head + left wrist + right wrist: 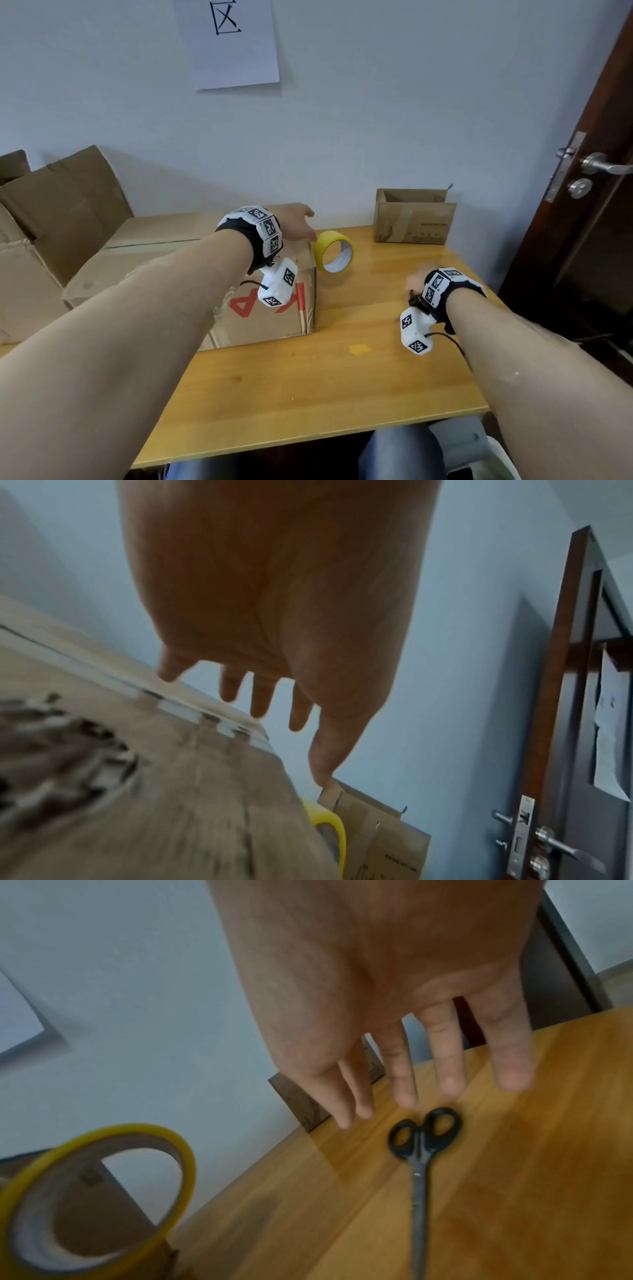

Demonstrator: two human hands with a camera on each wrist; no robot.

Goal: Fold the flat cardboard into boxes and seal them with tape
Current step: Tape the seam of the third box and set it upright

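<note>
A closed cardboard box point(267, 308) with red lettering on its side lies on the wooden table point(325, 394); its top point(137, 791) fills the lower left of the left wrist view. My left hand point(294, 221) hovers over the box's far right corner, fingers point(260, 696) straight and spread, holding nothing. A yellow tape roll point(334, 251) stands on edge right beside the box point(95, 1199). My right hand point(416, 279) is above the table with straight fingers point(445, 1069), just over black-handled scissors point(423, 1150), not touching them.
A small open cardboard box point(414, 217) stands at the table's far right against the wall. Larger cardboard boxes point(61, 219) are stacked at the left. A dark wooden door with a metal handle point(599, 164) is at the right.
</note>
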